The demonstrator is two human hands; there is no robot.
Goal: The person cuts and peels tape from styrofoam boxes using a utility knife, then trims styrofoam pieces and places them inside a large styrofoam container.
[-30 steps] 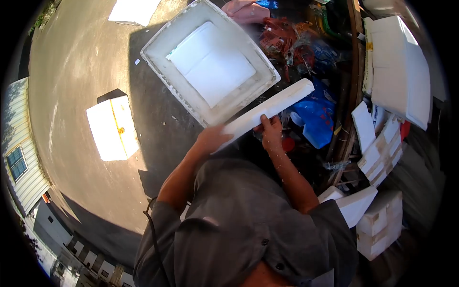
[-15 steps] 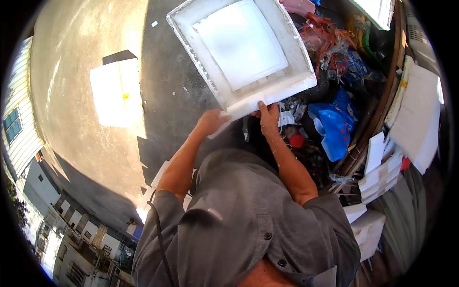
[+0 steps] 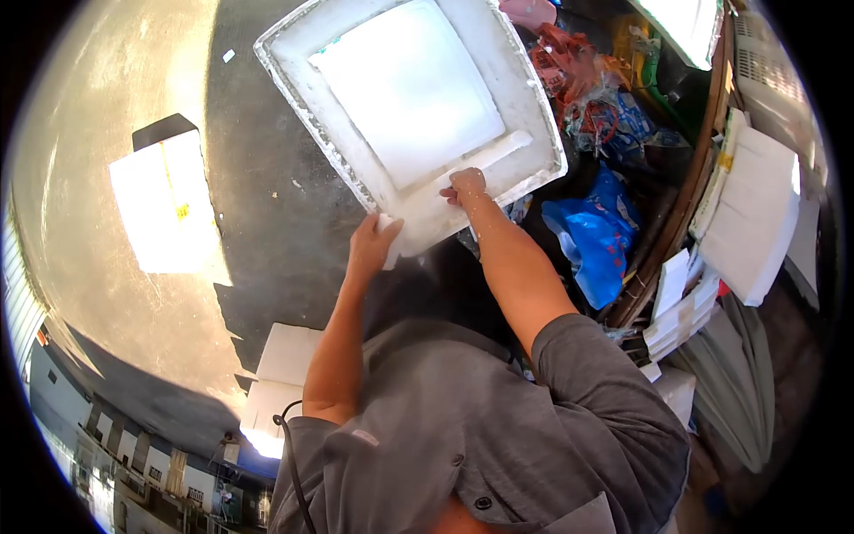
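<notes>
A white foam box point(image 3: 351, 165), its rim rough and chipped, lies tilted in front of me with its inside facing up. My left hand point(image 3: 366, 247) is at its near left corner, fingers closed round a small white foam piece point(image 3: 389, 240). Over the near side of the box, my right hand point(image 3: 466, 185) is curled with bent fingers; what it grips, if anything, is hidden. A long pale foam strip point(image 3: 509, 147) lies inside the box beside the right hand.
To the right are a blue plastic bag point(image 3: 596, 236), tangled red bags point(image 3: 565, 62) and a brown curved edge point(image 3: 689, 187). Foam slabs point(image 3: 752, 209) stack beyond it. A white foam panel point(image 3: 165, 205) lies on the sunlit floor at left, with foam boxes point(image 3: 283, 360) near my left elbow.
My right hand has moved from the box's near edge to over its inside. The left hand has shifted left and down, now with a foam piece. The view has shifted.
</notes>
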